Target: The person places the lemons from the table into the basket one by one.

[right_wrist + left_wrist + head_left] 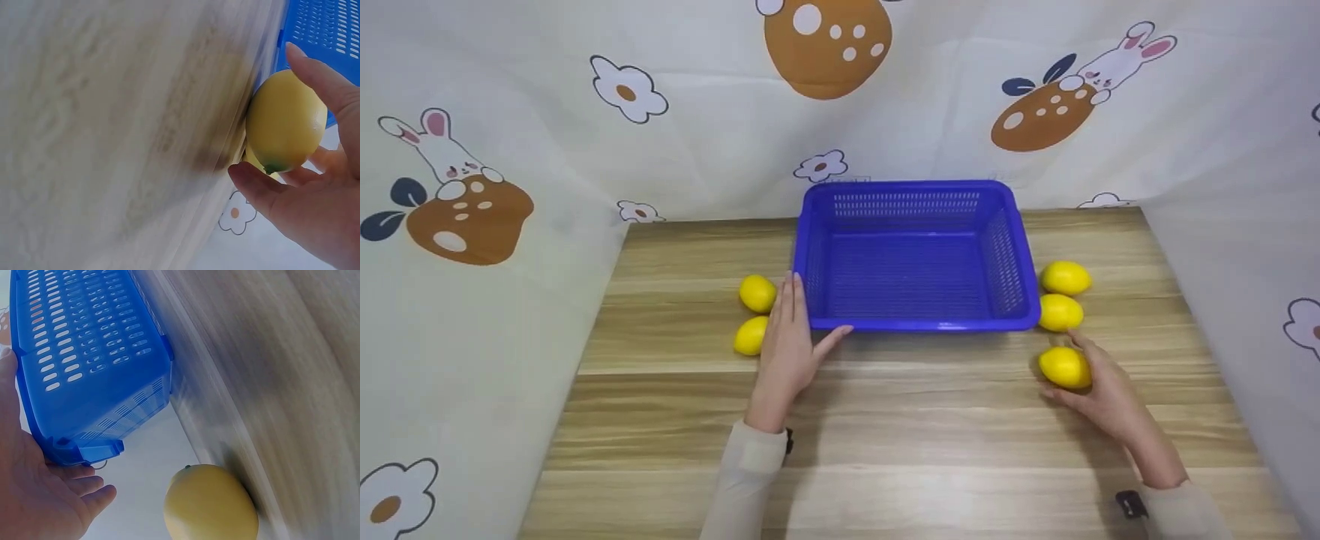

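A blue plastic basket (915,325) with slotted walls stands upright toward the back of the wooden table. Along its left rim lie the straight fingers of my left hand (791,341), with the thumb spread out to the front rim. My right hand (1114,394) is around the nearest lemon (1065,367) on the right, thumb on the near side and fingers on the far side, spread wider than the fruit. In the right wrist view this lemon (286,121) sits on the tabletop between the spread digits, its green tip toward a fingertip.
Two more lemons, a middle one (1061,313) and a far one (1066,278), lie beside the basket's right wall. Left of my left hand are a back lemon (757,293) and a front lemon (751,336). Patterned cloth (712,150) rises behind the table (885,435) and along its sides.
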`<action>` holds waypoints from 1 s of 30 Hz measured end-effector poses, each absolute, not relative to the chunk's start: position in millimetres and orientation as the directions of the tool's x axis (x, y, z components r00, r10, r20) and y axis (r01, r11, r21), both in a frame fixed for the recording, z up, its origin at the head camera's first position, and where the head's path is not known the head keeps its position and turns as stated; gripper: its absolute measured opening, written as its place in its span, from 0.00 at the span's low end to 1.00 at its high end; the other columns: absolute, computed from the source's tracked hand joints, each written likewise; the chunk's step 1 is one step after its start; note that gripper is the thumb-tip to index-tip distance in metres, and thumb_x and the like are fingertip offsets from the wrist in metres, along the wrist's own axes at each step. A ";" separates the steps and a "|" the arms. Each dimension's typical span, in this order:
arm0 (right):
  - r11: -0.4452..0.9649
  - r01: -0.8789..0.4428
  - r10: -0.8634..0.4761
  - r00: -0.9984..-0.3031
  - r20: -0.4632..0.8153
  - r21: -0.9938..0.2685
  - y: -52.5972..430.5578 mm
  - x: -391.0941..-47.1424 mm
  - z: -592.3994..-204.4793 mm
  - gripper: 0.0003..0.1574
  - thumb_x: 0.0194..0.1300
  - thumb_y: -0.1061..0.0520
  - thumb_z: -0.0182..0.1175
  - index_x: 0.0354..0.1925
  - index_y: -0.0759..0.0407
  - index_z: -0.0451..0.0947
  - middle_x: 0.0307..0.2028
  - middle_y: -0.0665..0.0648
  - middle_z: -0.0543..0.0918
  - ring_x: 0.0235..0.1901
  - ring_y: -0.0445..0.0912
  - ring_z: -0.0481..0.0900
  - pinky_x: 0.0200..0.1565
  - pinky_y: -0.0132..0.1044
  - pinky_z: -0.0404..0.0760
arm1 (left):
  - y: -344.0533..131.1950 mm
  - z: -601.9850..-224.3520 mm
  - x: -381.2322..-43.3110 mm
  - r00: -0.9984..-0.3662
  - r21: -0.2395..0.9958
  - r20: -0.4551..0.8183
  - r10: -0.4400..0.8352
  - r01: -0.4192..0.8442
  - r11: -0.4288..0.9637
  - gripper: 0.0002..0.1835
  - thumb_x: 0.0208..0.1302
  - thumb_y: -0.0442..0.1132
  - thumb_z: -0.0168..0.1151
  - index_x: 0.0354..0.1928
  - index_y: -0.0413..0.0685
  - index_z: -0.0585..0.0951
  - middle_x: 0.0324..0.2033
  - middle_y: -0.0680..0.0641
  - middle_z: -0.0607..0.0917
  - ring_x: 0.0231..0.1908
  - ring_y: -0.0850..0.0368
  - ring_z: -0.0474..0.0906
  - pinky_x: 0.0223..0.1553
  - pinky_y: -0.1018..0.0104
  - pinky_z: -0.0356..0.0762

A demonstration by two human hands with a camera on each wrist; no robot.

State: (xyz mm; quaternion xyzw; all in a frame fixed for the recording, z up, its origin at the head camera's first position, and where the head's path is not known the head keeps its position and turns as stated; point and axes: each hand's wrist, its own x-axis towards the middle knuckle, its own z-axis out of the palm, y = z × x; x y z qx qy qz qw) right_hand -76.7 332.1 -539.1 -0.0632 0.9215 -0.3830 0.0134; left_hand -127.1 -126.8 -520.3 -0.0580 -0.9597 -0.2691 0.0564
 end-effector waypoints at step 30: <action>0.782 -0.156 -0.158 -0.986 0.049 -0.604 336.9 -79.7 -539.2 0.44 0.60 0.63 0.77 0.68 0.76 0.70 0.58 0.81 0.78 0.58 0.75 0.77 0.60 0.73 0.73 | -126.3 -521.3 -127.8 -0.986 0.521 0.148 0.078 0.145 0.841 0.61 0.70 0.69 0.61 0.83 0.31 0.45 0.83 0.32 0.47 0.82 0.36 0.49 0.81 0.42 0.52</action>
